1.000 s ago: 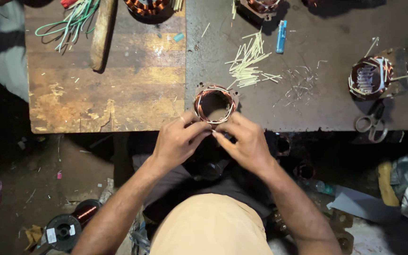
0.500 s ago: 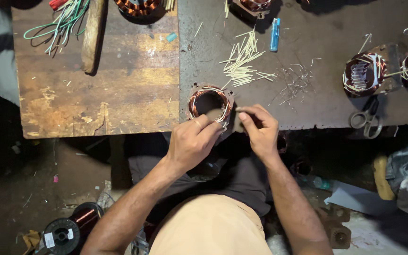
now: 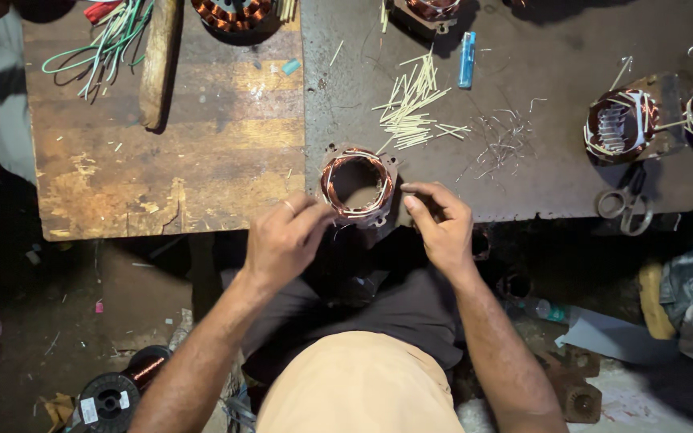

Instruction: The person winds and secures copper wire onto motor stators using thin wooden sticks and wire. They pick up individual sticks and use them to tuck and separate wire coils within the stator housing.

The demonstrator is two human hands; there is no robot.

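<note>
Stator: a ring with copper windings (image 3: pixel 356 186) sits at the near edge of the dark worktop (image 3: pixel 539 176), its bore open and showing nothing inside.
Left hand: (image 3: pixel 282 240) its fingers (image 3: pixel 314 216) are bent and touch the ring's near left rim, pinching at the windings; whether they grip anything thin cannot be told.
Right hand: (image 3: pixel 441 224) just right of the ring, fingers curled narrow, thumb and forefinger pressed together; too small to tell what, if anything, is between them.
Sticks: a loose heap of pale slivers (image 3: pixel 412 108) lies on the worktop beyond the ring, with a blue pen-like tool (image 3: pixel 466 59) near it.
Other stators: two wound ones (image 3: pixel 621 125) stand at the far right, scissors (image 3: pixel 626 202) just below them.
Wooden board: (image 3: pixel 202 160) to the left, carrying green wires (image 3: pixel 110 36) and a wooden handle (image 3: pixel 156 64).
Spool: a copper wire reel (image 3: pixel 114 391) on the floor.
Change: half a second ago the left hand cupped the ring from below and the right hand touched its right rim; now the right hand is off it.
</note>
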